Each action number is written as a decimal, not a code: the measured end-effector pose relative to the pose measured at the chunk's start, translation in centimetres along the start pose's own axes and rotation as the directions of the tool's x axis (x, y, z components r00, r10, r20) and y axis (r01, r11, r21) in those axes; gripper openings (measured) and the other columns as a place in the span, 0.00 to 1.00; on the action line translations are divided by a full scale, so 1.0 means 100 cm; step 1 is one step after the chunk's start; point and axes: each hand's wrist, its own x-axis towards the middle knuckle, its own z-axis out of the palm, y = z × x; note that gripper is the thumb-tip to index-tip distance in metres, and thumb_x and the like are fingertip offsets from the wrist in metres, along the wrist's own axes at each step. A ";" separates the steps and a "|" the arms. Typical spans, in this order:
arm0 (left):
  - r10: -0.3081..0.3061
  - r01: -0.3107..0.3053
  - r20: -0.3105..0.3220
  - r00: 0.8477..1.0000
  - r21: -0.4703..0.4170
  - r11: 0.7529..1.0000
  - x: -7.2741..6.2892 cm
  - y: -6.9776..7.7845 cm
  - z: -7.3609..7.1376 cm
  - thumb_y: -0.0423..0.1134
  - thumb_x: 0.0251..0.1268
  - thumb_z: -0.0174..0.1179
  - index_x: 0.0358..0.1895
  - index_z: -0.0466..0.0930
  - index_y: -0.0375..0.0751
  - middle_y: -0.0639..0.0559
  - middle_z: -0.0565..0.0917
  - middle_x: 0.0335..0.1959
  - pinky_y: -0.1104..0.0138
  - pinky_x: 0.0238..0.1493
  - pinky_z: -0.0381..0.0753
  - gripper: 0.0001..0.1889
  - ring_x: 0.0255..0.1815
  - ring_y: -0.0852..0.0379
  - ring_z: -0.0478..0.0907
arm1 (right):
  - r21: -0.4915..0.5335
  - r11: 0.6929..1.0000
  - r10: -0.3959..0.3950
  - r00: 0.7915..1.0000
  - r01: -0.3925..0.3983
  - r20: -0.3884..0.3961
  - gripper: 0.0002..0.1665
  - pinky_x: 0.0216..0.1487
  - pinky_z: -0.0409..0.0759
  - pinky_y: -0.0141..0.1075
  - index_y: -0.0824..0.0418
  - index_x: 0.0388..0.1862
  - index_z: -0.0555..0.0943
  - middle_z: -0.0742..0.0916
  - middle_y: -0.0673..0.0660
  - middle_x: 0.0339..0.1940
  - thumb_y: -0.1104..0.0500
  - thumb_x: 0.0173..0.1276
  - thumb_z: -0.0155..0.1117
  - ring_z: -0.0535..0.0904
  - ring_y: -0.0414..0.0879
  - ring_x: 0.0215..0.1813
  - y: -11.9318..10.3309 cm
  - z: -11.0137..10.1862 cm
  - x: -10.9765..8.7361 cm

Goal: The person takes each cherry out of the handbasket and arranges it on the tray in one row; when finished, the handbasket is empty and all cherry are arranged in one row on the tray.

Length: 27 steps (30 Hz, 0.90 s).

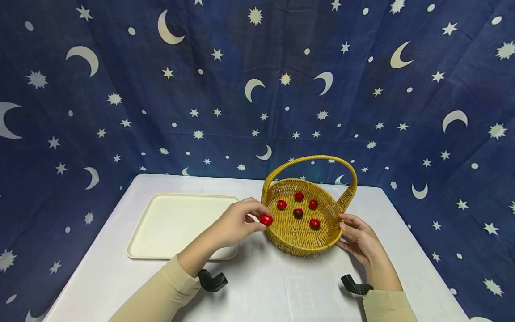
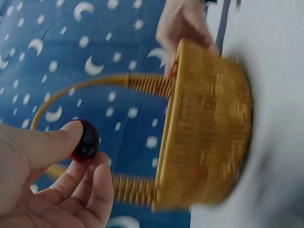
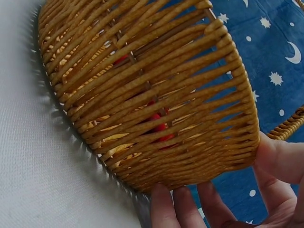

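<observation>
My left hand (image 1: 240,220) pinches a small glossy red fruit (image 1: 266,219) between thumb and fingertips, just outside the left rim of a yellow woven basket (image 1: 297,251). In the left wrist view the same fruit (image 2: 87,141) looks dark red and rounded; its exact kind cannot be told. My right hand (image 1: 360,238) grips the basket's right side. Seen from the right wrist, its thumb lies at the rim and the other fingers (image 3: 164,204) touch the outer wall (image 3: 156,95). Several similar fruits lie apart on the basket floor, including a red one (image 1: 314,224) and a darker one (image 1: 298,213).
A cream rectangular tray (image 1: 177,223) lies on the white-covered table (image 1: 289,295), left of the basket and partly behind my left hand. The basket's tall handle (image 1: 311,157) arches over its opening. A dark blue curtain (image 1: 225,80) with moons and stars hangs behind and beside the table.
</observation>
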 end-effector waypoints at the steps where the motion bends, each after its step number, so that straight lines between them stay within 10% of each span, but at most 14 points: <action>1: -0.016 0.016 -0.028 0.999 -0.006 1.000 -0.006 -0.005 -0.007 0.29 0.66 0.74 0.51 0.90 0.48 0.54 0.88 0.48 0.66 0.51 0.88 0.13 0.50 0.57 0.86 | 0.002 1.000 0.002 1.000 -0.002 -0.002 0.17 0.54 0.90 0.46 0.43 0.63 0.84 0.81 0.45 0.58 0.59 0.81 0.65 0.87 0.41 0.53 0.000 0.000 0.000; 7: -0.145 0.163 -0.195 0.970 0.079 0.984 -0.046 -0.051 -0.059 0.27 0.66 0.73 0.53 0.89 0.42 0.49 0.89 0.49 0.67 0.48 0.88 0.14 0.50 0.53 0.87 | 0.012 1.000 0.006 1.000 -0.006 -0.002 0.16 0.53 0.90 0.44 0.42 0.62 0.85 0.82 0.44 0.56 0.59 0.81 0.65 0.87 0.41 0.52 0.001 0.000 0.000; 15: -0.296 0.421 -0.403 0.866 0.267 0.867 -0.092 -0.108 -0.129 0.31 0.66 0.74 0.55 0.88 0.41 0.40 0.89 0.53 0.66 0.38 0.78 0.15 0.41 0.54 0.83 | -0.006 1.000 0.004 1.000 -0.004 -0.001 0.17 0.53 0.91 0.45 0.44 0.63 0.85 0.81 0.45 0.57 0.59 0.81 0.66 0.86 0.41 0.49 -0.001 0.000 0.002; 21: -0.410 0.530 -0.412 0.814 0.237 0.814 -0.108 -0.131 -0.156 0.32 0.70 0.71 0.59 0.85 0.36 0.31 0.88 0.53 0.63 0.28 0.81 0.17 0.34 0.49 0.83 | -0.014 1.000 0.007 1.000 -0.007 -0.006 0.18 0.54 0.90 0.44 0.43 0.64 0.84 0.80 0.45 0.59 0.58 0.81 0.66 0.83 0.40 0.48 -0.003 0.000 0.001; 27: -0.457 0.576 -0.398 0.795 0.260 0.775 -0.108 -0.147 -0.166 0.35 0.69 0.72 0.58 0.86 0.35 0.30 0.87 0.58 0.44 0.52 0.80 0.17 0.58 0.30 0.84 | 0.003 1.000 0.021 1.000 -0.021 -0.011 0.17 0.54 0.90 0.44 0.41 0.62 0.85 0.81 0.44 0.57 0.58 0.81 0.66 0.84 0.40 0.49 -0.002 0.000 0.000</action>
